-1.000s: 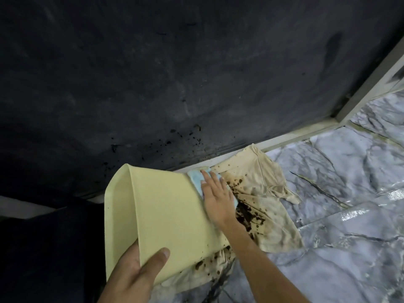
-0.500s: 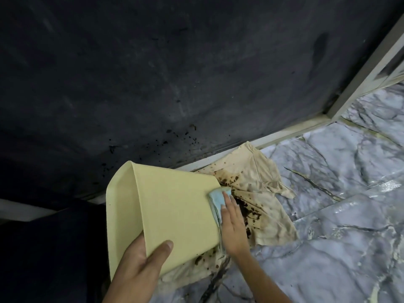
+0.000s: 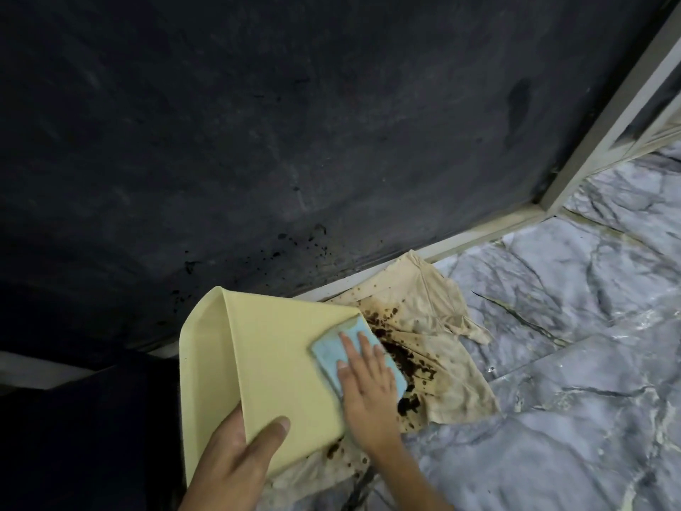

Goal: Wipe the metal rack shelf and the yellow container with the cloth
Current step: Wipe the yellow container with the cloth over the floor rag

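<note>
Down on the floor, the left hand [image 3: 236, 459] grips the near edge of the yellow container [image 3: 272, 363], thumb across its flat side and fingers tucked behind, holding it tipped on its side. Just right of that thumb, the right hand [image 3: 365, 389] lies flat with fingers spread, pressing a folded light blue cloth [image 3: 331, 355] against the container's far right corner, close to its edge. Beyond the right hand, a beige rag [image 3: 435, 326] with dark brown stains lies crumpled on the grey marble floor [image 3: 552, 400], partly under the container. Past the fingertips runs the pale metal rack frame [image 3: 479, 234] below a dark panel [image 3: 294, 142]. To the right of the right hand the floor lies bare.
</note>
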